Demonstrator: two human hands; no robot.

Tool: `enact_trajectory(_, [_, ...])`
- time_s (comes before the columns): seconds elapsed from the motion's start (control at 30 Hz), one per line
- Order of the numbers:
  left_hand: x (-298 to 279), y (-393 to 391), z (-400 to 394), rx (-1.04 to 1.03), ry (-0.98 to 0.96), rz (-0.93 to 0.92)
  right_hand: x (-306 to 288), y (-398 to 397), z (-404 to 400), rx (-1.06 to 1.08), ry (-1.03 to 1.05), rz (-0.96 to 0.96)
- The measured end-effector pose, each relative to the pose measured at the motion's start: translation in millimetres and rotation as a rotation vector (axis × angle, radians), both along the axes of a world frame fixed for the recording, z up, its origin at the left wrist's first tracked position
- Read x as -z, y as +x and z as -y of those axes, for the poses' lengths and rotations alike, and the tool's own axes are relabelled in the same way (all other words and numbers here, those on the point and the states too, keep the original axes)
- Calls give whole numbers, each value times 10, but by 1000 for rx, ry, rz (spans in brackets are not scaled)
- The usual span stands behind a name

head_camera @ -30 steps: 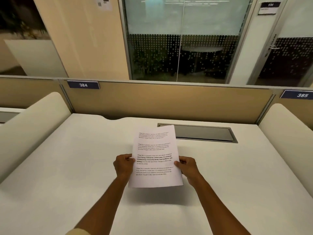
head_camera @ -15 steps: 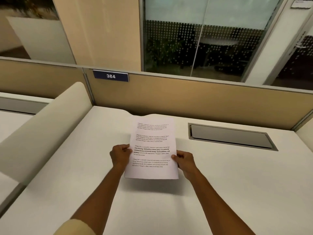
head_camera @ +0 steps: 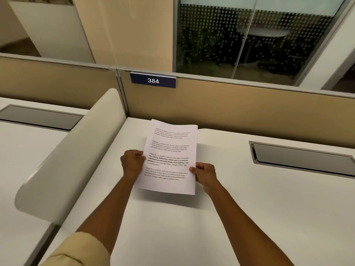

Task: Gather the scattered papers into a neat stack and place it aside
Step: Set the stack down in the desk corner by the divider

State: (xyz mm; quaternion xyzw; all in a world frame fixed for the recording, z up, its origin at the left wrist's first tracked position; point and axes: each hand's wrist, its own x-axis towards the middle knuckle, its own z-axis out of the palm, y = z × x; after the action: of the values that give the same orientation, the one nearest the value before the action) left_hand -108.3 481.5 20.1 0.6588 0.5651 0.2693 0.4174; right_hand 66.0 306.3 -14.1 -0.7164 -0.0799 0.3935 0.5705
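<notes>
head view: a thin stack of printed white papers (head_camera: 171, 160) is gripped at its side edges, left hand (head_camera: 132, 163) and right hand (head_camera: 205, 175) both closed on it, above the smooth pale surface (head_camera: 249, 217); compared with earlier, the stack is seen nearer the curved left divider (head_camera: 73, 150).

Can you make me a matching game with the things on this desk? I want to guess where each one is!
Things:
1. papers
2. number sign
3. grey hatch
4. curved divider

Places:
A. set into the desk, on the right
B. standing at the desk's left edge
C. held between the left hand and right hand
D. on the tan back panel

Pairs: 1-C, 2-D, 3-A, 4-B
</notes>
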Motion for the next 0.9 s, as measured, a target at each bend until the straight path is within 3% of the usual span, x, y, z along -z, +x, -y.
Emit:
enact_trajectory(0.6, [453, -1, -1482, -21, 81, -204, 368, -147, -1567, -22, -105, 12])
enact_trajectory(0.9, [742, 24, -1819, -34, 83, -307, 436, -192, -1923, -75, -177, 147])
